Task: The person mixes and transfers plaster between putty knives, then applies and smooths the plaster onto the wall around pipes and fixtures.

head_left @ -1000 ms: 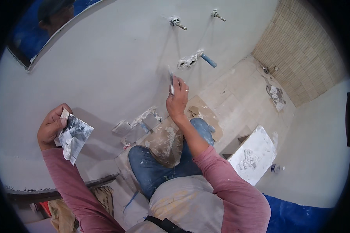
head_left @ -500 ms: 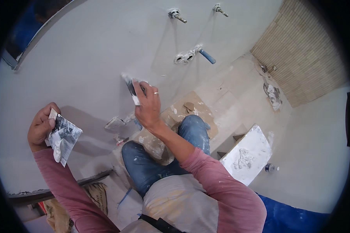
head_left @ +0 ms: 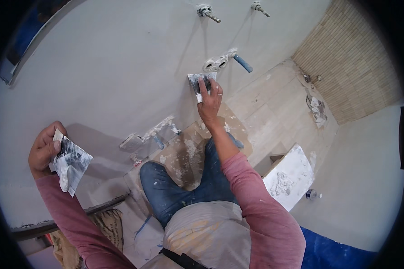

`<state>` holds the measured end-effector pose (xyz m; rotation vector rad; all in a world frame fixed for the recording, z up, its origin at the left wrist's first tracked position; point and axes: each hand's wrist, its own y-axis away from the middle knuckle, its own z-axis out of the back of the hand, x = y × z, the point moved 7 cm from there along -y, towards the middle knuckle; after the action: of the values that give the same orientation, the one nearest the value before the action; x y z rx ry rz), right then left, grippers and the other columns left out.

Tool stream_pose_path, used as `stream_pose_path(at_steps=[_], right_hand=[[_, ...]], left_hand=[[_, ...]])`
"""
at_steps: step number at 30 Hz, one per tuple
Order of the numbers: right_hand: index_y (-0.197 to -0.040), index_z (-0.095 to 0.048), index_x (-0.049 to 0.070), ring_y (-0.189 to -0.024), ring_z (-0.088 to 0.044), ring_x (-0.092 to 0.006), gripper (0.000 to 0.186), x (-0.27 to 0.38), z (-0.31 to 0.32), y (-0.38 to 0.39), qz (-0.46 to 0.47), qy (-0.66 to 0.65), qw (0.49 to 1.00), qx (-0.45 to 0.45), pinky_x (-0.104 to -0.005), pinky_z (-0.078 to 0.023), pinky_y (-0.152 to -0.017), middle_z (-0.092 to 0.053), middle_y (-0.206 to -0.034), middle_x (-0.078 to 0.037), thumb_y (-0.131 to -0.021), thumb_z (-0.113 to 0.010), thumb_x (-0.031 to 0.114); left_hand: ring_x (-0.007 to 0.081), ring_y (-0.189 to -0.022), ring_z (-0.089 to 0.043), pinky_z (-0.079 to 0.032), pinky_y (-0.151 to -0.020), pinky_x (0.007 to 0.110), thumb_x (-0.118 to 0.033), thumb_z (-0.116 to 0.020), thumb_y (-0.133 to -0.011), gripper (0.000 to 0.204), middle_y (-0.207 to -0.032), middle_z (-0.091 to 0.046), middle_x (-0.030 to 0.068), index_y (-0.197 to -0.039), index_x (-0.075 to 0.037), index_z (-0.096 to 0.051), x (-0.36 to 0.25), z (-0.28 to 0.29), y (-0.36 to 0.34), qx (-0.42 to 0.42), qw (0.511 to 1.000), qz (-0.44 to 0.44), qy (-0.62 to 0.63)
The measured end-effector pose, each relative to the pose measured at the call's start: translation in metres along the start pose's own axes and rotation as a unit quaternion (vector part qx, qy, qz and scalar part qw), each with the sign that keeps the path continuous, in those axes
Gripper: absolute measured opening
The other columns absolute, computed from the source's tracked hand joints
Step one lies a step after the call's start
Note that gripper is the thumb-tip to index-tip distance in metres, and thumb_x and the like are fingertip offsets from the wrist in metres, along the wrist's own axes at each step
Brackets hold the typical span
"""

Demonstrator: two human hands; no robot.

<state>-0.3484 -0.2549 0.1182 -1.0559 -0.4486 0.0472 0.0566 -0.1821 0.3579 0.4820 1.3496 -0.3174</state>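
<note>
At the left, my left hand [head_left: 45, 150] is closed around a broad scraper blade [head_left: 77, 157], with a lump of white putty [head_left: 64, 176] hanging on its lower part. My right hand [head_left: 210, 99] grips a putty knife [head_left: 197, 84], fingers pressed on its back. Its wide edge lies against the smooth pale wall [head_left: 121, 58], just below the round pipe openings [head_left: 214, 65]. White smears coat both blades. The handles are mostly hidden by my hands.
Two metal valve stems [head_left: 214, 16] and a blue pipe stub [head_left: 243, 63] stick out of the wall. A putty-covered white board [head_left: 292, 177] stands at the right near a plastic bottle [head_left: 313, 194]. Stained cardboard [head_left: 231, 123] covers the floor by my knees. Sacks [head_left: 110, 226] lie lower left.
My right hand has moved right and slightly up along the wall with the putty knife, toward the pipe openings. My left hand has shifted only slightly.
</note>
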Motion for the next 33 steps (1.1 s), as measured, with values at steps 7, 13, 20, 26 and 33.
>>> stream_pose_path(at_steps=[7, 13, 20, 26, 33], right_hand=[[-0.135, -0.056, 0.013, -0.115, -0.046, -0.0377, 0.065, 0.010, -0.018, 0.011, -0.061, -0.027, 0.997, 0.031, -0.0464, -0.041, -0.099, -0.050, -0.129, -0.014, -0.072, -0.064, -0.003], [-0.133, -0.055, 0.007, -0.112, -0.047, -0.0398, 0.063, 0.032, -0.015, 0.075, -0.090, -0.127, 0.976, 0.150, -0.0469, -0.040, -0.100, -0.051, -0.127, -0.018, -0.073, -0.055, -0.010], [-0.133, -0.050, -0.004, -0.112, -0.056, -0.0342, 0.038, -0.062, -0.031, 0.068, -0.400, -0.189, 0.896, -0.038, -0.0390, -0.041, -0.098, -0.059, -0.120, -0.023, -0.100, -0.048, 0.016], [-0.132, -0.048, -0.007, -0.109, -0.058, -0.0323, 0.041, -0.087, -0.063, 0.061, -0.572, -0.270, 0.774, -0.009, -0.0388, -0.042, -0.098, -0.059, -0.121, -0.023, -0.100, -0.049, 0.019], [-0.135, -0.046, -0.004, -0.121, -0.049, -0.0356, 0.041, 0.067, -0.030, 0.042, -0.338, -0.223, 0.914, -0.013, -0.0398, -0.041, -0.100, -0.048, -0.130, -0.023, -0.096, -0.051, 0.005]], left_hand=[[0.0040, -0.054, -0.040, -0.030, -0.049, 0.021, -0.032, -0.071, -0.083, 0.037, -0.066, -0.046, -0.0038, -0.086, -0.005, -0.047, -0.001, 0.000, -0.001, -0.026, 0.999, -0.016, -0.014], [0.0044, -0.053, -0.041, -0.031, -0.049, 0.021, -0.030, -0.071, -0.083, 0.036, -0.066, -0.048, -0.0026, -0.087, -0.004, -0.046, 0.003, 0.003, 0.003, -0.026, 0.999, -0.033, 0.010], [0.0052, -0.054, -0.043, -0.033, -0.050, 0.021, -0.027, -0.069, -0.084, 0.033, -0.066, -0.050, -0.0012, -0.089, -0.004, -0.045, 0.001, 0.001, 0.000, -0.012, 0.999, -0.032, 0.027], [0.0043, -0.054, -0.042, -0.032, -0.050, 0.022, -0.027, -0.069, -0.085, 0.032, -0.067, -0.048, -0.0028, -0.088, -0.005, -0.046, 0.004, 0.004, -0.005, -0.003, 0.999, -0.041, 0.017], [0.0038, -0.054, -0.043, -0.032, -0.049, 0.020, -0.029, -0.070, -0.084, 0.034, -0.067, -0.047, -0.0033, -0.087, -0.005, -0.046, 0.003, 0.002, -0.001, -0.028, 0.998, -0.043, 0.028]])
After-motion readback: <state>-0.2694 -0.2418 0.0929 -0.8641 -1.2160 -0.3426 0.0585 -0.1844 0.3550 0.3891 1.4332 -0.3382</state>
